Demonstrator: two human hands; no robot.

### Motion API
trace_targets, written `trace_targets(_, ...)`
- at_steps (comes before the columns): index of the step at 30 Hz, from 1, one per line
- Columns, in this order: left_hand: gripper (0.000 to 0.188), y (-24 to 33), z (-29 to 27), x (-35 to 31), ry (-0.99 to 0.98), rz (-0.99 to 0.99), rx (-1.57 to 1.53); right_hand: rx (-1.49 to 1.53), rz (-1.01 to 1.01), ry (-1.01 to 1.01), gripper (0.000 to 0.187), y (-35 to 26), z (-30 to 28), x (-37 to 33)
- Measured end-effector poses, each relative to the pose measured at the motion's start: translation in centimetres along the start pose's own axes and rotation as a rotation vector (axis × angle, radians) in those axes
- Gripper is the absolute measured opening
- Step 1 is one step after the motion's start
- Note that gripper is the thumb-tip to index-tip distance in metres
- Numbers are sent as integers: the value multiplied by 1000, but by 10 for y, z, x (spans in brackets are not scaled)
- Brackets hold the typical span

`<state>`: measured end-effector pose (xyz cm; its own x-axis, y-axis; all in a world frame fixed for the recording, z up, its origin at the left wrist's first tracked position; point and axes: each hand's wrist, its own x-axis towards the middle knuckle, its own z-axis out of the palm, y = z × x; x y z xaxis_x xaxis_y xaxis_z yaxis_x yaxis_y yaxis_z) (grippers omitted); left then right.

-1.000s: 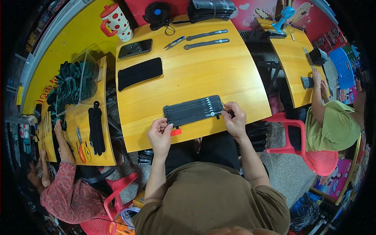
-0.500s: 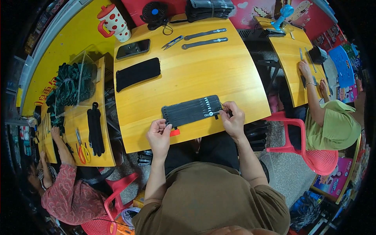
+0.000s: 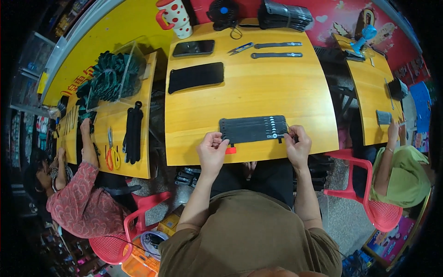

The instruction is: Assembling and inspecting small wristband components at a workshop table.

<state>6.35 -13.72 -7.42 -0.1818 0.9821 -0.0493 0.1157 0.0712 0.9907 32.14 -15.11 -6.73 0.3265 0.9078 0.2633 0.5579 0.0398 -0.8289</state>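
A row of overlapping black straps (image 3: 247, 129) lies near the front edge of my table, spread into a flat panel with white marks at its right end. My left hand (image 3: 212, 150) is closed at the panel's left end, thumb and fingers pinching by the lower corner. Just beside that thumb, a small red piece (image 3: 230, 150) sticks out below the straps. At the right end, my right hand (image 3: 297, 143) pinches the panel's edge; its fingertips partly hide what they grip. Two single straps (image 3: 277, 45) with white marks lie farther back, next to blue-handled thread snips (image 3: 241, 48).
At the back stand a polka-dot tumbler (image 3: 177, 21), a black fan (image 3: 223, 14) and a bundle of straps (image 3: 286, 17). A phone (image 3: 194, 47) and a folded black cloth (image 3: 196, 77) lie at the left. Co-workers sit at side tables; scissors (image 3: 112, 152) lie on the left one.
The whole view has shifted, putting my table farther right. Both hands stay at the strap panel's ends. The right co-worker's hands have moved nearer, beside a small dark panel on that table.
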Motion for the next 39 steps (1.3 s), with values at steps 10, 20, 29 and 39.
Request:
trace_targets(10,21,3,2,-1,36,38,67,30,-13,-12,15,4,2,0)
trace_targets(20,24,3,0,1,37,7,85,-27,-21,-31,16,-1,2,1)
trace_targets(29,35,5,0,1,81,60,137,-17,-42,-12,16,-1,2,0)
trace_targets(39,21,13,-2,7,30,224,249,239,43,64,12,16,2,5)
